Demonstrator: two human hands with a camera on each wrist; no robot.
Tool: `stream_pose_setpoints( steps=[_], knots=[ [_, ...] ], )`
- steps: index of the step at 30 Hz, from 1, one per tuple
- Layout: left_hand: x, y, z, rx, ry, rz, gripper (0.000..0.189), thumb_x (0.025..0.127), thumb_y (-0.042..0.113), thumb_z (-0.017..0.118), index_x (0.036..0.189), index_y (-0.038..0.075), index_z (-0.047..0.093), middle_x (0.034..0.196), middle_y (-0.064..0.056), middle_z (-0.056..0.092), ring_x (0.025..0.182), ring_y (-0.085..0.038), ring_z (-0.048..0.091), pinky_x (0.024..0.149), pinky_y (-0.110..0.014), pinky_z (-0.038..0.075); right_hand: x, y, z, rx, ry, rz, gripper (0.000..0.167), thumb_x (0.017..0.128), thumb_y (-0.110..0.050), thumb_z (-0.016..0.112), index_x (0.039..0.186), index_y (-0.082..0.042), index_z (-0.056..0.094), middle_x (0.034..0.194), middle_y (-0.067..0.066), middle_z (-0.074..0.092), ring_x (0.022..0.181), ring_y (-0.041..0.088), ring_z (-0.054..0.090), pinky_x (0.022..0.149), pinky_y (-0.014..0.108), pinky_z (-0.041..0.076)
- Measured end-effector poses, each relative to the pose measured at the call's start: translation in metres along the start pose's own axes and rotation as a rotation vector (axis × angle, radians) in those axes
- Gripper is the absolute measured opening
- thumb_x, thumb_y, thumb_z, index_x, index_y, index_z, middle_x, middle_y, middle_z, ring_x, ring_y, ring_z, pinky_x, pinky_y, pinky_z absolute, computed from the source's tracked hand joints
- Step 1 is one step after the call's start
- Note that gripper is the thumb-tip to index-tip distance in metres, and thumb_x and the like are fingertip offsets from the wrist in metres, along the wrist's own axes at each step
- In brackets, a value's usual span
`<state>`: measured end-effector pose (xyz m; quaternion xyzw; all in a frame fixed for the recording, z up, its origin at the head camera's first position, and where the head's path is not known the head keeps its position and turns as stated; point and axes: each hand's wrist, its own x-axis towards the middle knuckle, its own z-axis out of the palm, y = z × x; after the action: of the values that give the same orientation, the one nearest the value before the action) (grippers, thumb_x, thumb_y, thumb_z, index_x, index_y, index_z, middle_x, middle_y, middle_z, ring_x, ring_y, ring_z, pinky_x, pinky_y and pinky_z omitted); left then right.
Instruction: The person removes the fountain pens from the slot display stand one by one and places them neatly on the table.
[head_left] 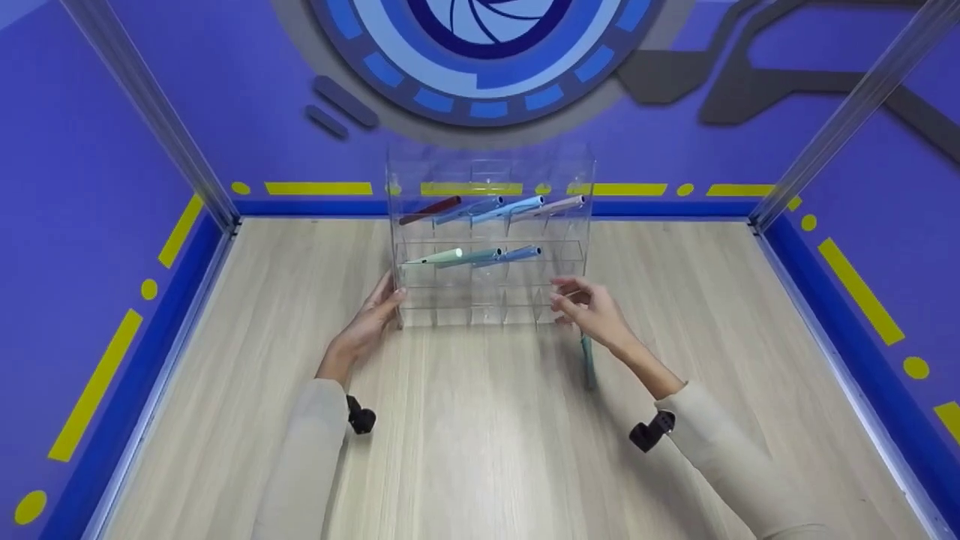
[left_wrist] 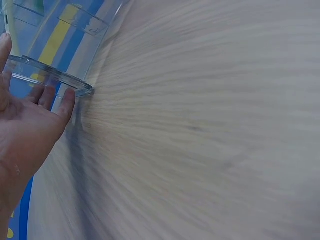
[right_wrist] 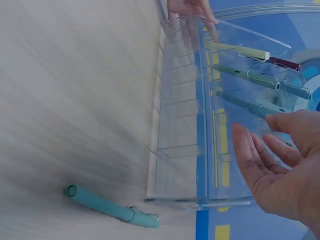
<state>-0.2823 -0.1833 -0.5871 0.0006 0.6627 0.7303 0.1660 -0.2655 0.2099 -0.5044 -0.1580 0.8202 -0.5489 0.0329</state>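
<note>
Head view: here on the table stands a clear, tiered rack, seven coloured pens slanting in its upper two rows, left hand straight-fingered against its left side, right hand relaxed, holding nothing, by its right.

Teal pen beside right hand, beige wood-grain tabletop
Left of that hand: clear rack, dark-red pen, pale-green pen, light-blue pen, perhaps pinkish pen.
</note>
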Motion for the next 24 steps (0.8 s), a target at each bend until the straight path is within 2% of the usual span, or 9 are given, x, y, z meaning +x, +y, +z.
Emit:
stream_pose_setpoints(
  steps=[3,7,8,14,16,20,24],
  knots=[
    [0.000,-0.001,0.000,-0.002,-0.002,-0.002,0.075,0.110,0.037,0.048,0.166,0.028,-0.002,0.174,-0.002,-0.007,0.162,-0.022,-0.002,0.132,-0.046,0.005,0.006,-0.003,0.004,0.073,0.030,-0.001,0.033,0.101,-0.003,0.063,0.132,0.008,0.061,0.111,0.028,0.065,0.094,0.031,0.072,0.078,0.031,0.064],
    [0.000,-0.002,-0.001,0.005,-0.002,0.000,0.078,0.109,0.038,0.049,0.166,0.026,-0.002,0.174,-0.003,-0.008,0.162,-0.023,-0.003,0.132,-0.045,0.004,0.014,-0.007,0.011,0.172,0.045,0.018,0.035,0.102,-0.002,0.061,0.136,0.007,0.058,0.114,0.028,0.063,0.092,0.018,0.072,0.081,0.029,0.064],
    [0.000,-0.002,-0.001,0.010,-0.002,0.001,0.078,0.109,0.039,0.049,0.166,0.026,-0.003,0.174,-0.003,-0.008,0.162,-0.022,-0.004,0.132,-0.045,0.005,0.015,-0.008,0.013,0.193,0.046,0.023,0.036,0.102,-0.002,0.060,0.137,0.007,0.057,0.115,0.028,0.063,0.094,0.019,0.072,0.082,0.029,0.064],
    [-0.001,-0.003,-0.001,0.035,0.005,0.001,0.077,0.110,0.039,0.048,0.166,0.025,-0.003,0.174,-0.003,-0.009,0.162,-0.022,-0.006,0.132,-0.044,0.005,0.027,-0.013,0.024,0.264,0.071,0.076,0.041,0.104,-0.005,0.058,0.142,0.008,0.051,0.124,0.029,0.059,0.100,0.020,0.072,0.085,0.027,0.062],
    [-0.002,-0.003,-0.001,0.020,0.005,-0.007,0.078,0.109,0.039,0.049,0.166,0.027,-0.003,0.174,-0.002,-0.009,0.162,-0.022,-0.007,0.132,-0.045,0.004,0.031,-0.014,0.026,0.281,0.083,0.098,0.043,0.104,-0.006,0.058,0.143,0.008,0.049,0.127,0.028,0.059,0.099,0.015,0.072,0.086,0.026,0.062],
    [-0.002,-0.003,0.000,-0.024,0.001,-0.023,0.079,0.109,0.040,0.050,0.166,0.030,-0.004,0.174,-0.001,-0.012,0.162,-0.023,-0.007,0.132,-0.048,0.001,0.038,-0.016,0.032,0.321,0.112,0.114,0.042,0.104,-0.006,0.059,0.142,0.008,0.049,0.121,0.021,0.063,0.097,0.016,0.073,0.085,0.029,0.063],
    [-0.002,-0.003,-0.001,-0.020,0.008,-0.023,0.078,0.109,0.038,0.050,0.166,0.029,-0.003,0.174,-0.002,-0.011,0.162,-0.025,-0.006,0.132,-0.048,0.001,0.045,-0.018,0.040,0.369,0.121,0.106,0.030,0.103,-0.005,0.059,0.130,0.008,0.055,0.110,0.018,0.067,0.090,0.015,0.075,0.082,0.031,0.064]
  ],
)
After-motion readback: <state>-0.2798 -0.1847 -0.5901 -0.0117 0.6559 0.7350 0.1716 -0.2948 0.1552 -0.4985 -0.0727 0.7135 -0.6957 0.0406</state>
